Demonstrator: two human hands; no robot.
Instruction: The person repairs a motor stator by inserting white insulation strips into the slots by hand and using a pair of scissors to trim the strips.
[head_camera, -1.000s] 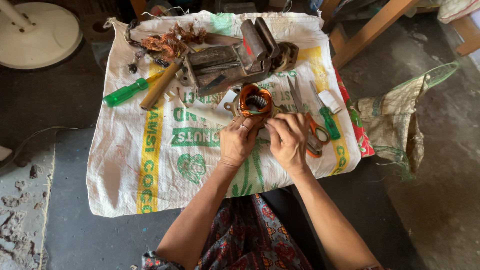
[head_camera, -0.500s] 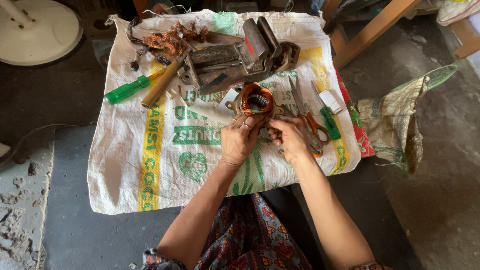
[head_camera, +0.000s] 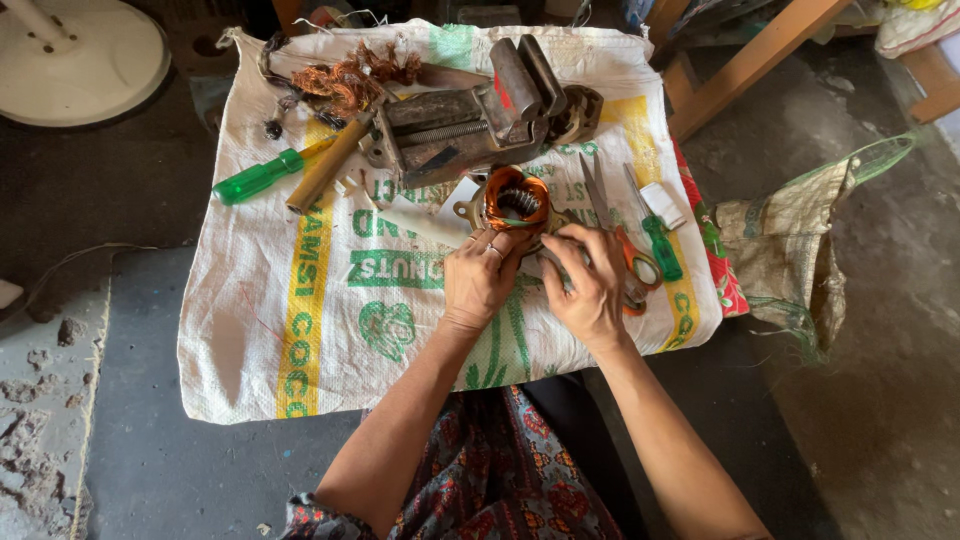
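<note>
Left hand (head_camera: 480, 282): bare, a thin ring on one finger, centre of frame
Right hand (head_camera: 592, 285): bare, no ring seen
Forearms: bare to the lower edge, no sleeves in view
Garment (head_camera: 490, 470): dark fabric, small red and orange floral print, bottom centre of frame

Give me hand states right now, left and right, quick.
Left hand: fingers curled on the near rim of the copper-wound motor stator, gripping it.
Right hand: fingers bent down beside the stator; whether it holds anything cannot be told.
</note>
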